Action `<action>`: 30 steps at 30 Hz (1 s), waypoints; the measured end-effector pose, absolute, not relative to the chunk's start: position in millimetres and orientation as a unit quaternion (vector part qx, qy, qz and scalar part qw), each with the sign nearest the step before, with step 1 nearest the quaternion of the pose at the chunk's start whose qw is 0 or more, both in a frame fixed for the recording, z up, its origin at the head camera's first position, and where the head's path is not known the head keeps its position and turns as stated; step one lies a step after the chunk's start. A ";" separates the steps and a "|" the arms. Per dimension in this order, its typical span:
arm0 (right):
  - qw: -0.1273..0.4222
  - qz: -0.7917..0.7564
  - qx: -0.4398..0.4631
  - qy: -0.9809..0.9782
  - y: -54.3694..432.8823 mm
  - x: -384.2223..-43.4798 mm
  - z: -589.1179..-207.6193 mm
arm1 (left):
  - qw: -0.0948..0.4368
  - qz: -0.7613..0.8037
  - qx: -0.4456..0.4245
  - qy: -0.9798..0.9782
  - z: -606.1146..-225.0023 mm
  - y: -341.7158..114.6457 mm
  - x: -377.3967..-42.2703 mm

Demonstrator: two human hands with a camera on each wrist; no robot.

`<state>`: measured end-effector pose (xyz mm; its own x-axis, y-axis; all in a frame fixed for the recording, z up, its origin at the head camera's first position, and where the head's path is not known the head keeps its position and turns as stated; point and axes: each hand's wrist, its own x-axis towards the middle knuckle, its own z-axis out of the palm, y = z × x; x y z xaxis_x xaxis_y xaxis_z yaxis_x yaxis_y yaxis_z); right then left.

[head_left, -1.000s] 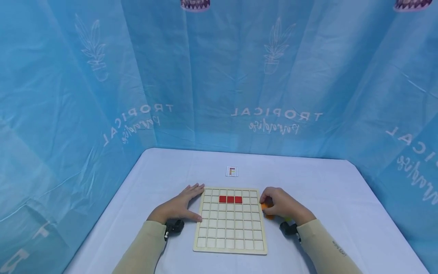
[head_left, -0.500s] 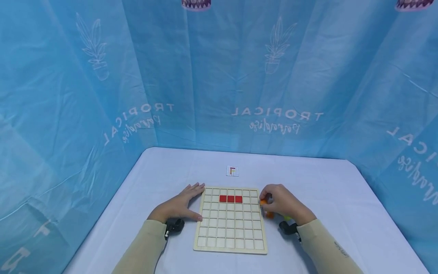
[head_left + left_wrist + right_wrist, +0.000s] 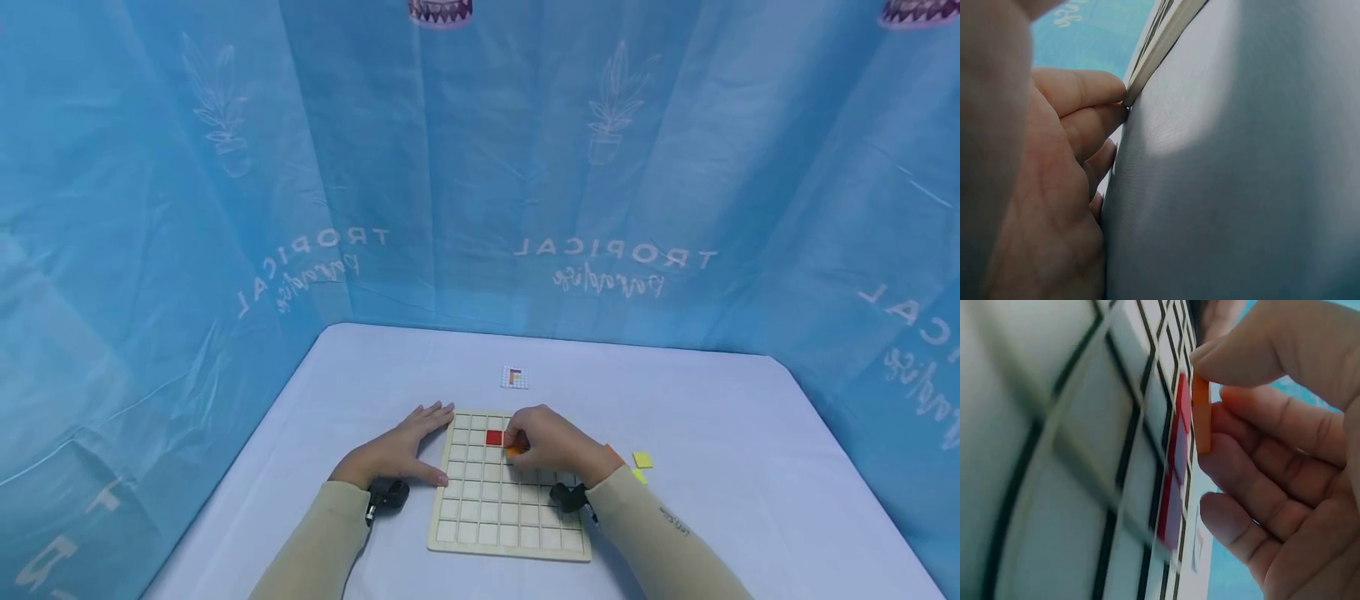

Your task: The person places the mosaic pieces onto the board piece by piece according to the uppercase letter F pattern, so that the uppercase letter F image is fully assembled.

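Blue curtains (image 3: 465,167) printed with mirrored lettering and potted plants hang around a white-covered tabletop (image 3: 750,475). At the left, a beige sleeve (image 3: 311,542) leads to the left hand (image 3: 386,454), which grasps nothing: its fingers are spread, and fingertips and thumb touch the left edge of a pale wooden board (image 3: 468,510). The board lies flat and is divided into square cells. Red tiles (image 3: 493,437) sit in a row near its far edge, partly covered in the head view by the other hand. Beyond the board, well apart from it, lies a small card (image 3: 514,377) with a coloured grid pattern. Over the board, just on the near side of the red row, an orange tile (image 3: 1202,422) is pinched between the thumb and fingers of the right hand (image 3: 557,443). Right of the board, beside that wrist, are another orange tile (image 3: 614,454), partly hidden, and two yellow tiles (image 3: 642,459).
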<state>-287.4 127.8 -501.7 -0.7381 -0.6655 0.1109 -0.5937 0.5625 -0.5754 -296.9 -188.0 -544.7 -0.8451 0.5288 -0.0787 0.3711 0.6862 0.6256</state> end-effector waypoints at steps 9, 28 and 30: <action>0.036 -0.240 -0.377 0.894 95.8 -287.8 -504.9 | 0.125 0.309 0.262 0.906 -541.8 -188.1 -296.8; 0.015 -0.213 -0.353 0.911 88.0 -284.4 -506.3 | 0.130 0.306 0.255 0.908 -541.7 -188.7 -296.4; 0.014 -0.221 -0.348 0.911 90.6 -283.4 -505.1 | 0.130 0.307 0.257 0.907 -541.5 -188.2 -296.7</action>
<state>-283.4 90.6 -505.1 -0.7573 -0.6404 0.1280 -0.6278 0.6599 -0.4128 -296.7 -188.2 -541.5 -0.8342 0.5458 -0.0782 0.3864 0.6799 0.6233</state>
